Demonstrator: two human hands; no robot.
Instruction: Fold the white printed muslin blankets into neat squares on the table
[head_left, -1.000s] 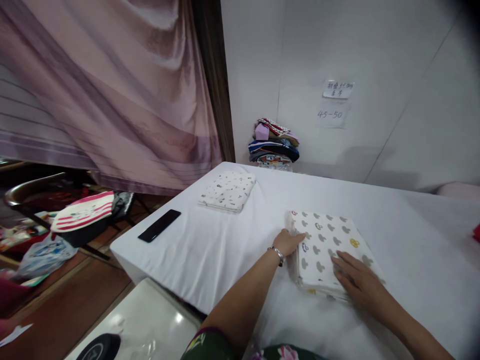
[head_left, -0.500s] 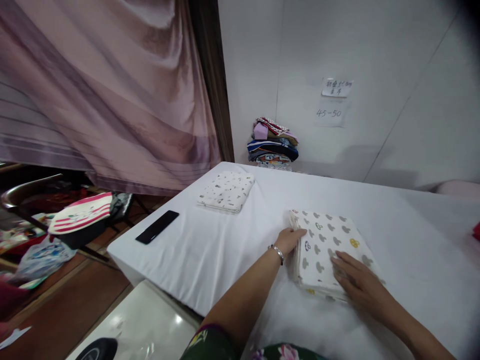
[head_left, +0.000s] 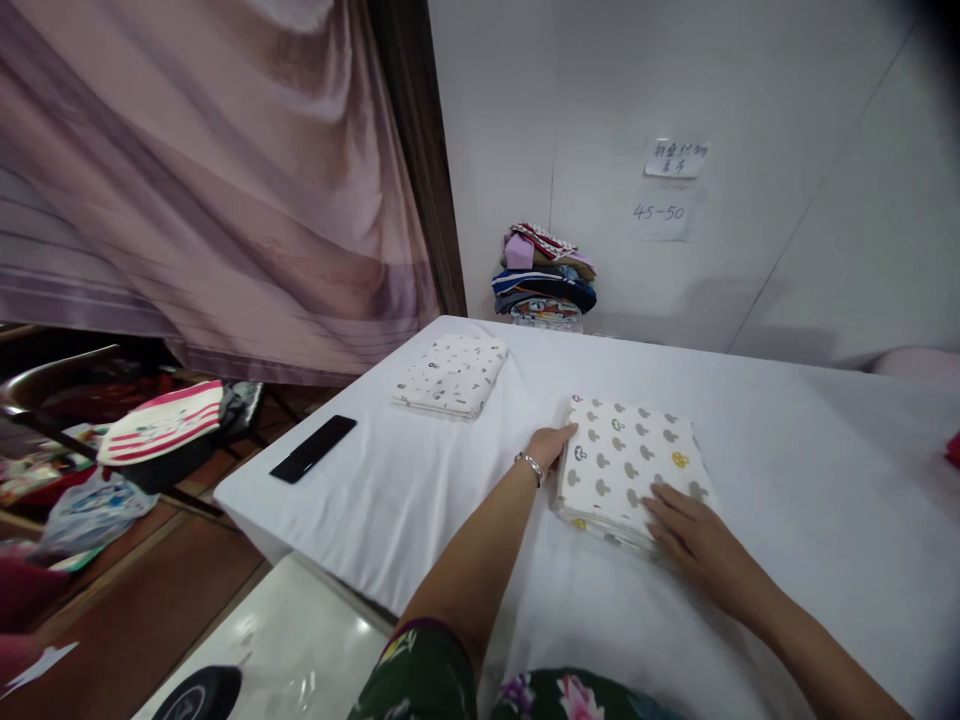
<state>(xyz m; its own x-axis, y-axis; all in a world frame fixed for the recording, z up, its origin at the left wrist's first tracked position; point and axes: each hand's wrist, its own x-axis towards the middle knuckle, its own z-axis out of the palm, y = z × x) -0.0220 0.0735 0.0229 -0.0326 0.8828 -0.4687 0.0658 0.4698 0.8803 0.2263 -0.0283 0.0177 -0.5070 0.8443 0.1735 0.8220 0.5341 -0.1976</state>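
Note:
A white folded cloth (head_left: 626, 465) with grey and yellow mushroom-like prints lies on the white-covered table. My left hand (head_left: 553, 446), with a silver bracelet at the wrist, grips its left edge, thumb on top and the other fingers mostly hidden behind the edge. On the cloth's near right part, the stretched fingers of my right hand (head_left: 694, 535) rest flat; its thumb is hard to make out. Farther left on the table is a second folded white cloth (head_left: 454, 375) with small dark prints, touched by neither hand.
A black phone (head_left: 315, 448) lies near the left edge of the table (head_left: 420, 500). Piled fabrics (head_left: 544, 275) stand against the wall beyond the far edge. A white stool-like surface (head_left: 292, 640) is below at left, and a chair (head_left: 60, 375) with a striped item is beyond.
Both hands have shifted the mushroom-print cloth slightly left and away from me across the table. The other folded cloth and the phone stay in place; the view has tilted a little.

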